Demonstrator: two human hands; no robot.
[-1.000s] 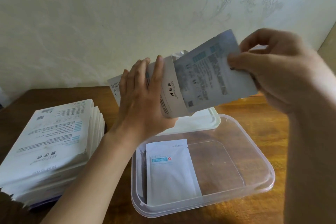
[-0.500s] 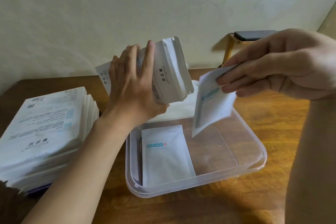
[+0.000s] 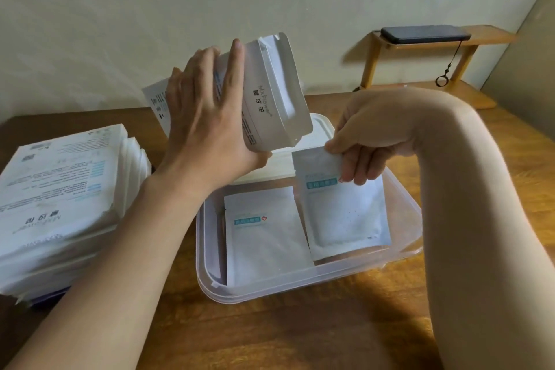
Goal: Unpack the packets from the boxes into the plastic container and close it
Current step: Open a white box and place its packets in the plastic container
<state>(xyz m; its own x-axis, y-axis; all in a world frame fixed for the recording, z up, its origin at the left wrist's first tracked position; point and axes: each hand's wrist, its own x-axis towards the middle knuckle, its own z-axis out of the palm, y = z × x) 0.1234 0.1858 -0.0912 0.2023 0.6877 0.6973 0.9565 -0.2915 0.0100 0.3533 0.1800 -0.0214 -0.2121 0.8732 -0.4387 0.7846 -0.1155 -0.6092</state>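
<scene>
- Head view: the box [image 3: 270,93] in the left hand [image 3: 207,126] carries a grey Latin brand word on its narrow side that starts with "Mx". The rest is too small to be sure of, and three Chinese characters sit beside it.
- Both packets bear a teal bar with white characters that cannot be read. The lying packet [image 3: 264,234] also shows a small red cross at the bar's end.
- The top box of the stack [image 3: 60,195] at left shows the same brand print, upside down to the camera, with fine text and small codes.
- The left hand grips the box, fingers laid straight along its broad face and thumb hooked under its lower edge. The forearm reaches in from the lower left.
- The right hand [image 3: 369,135] has its wrist bent and fingers pointing down, and pinches the held packet [image 3: 339,213] by its top edge.
- The box hangs tilted above the container's [image 3: 300,282] far left corner and the white lid [image 3: 319,132]. Its long axis runs left to right, and its open, flapped end faces right.
- The held packet slopes into the container's right half, label end up and far, long axis running far to near.
- The lying packet rests flat in the left half, just beside it, with the same heading.
- The container stands on the wooden table [image 3: 270,333].
</scene>
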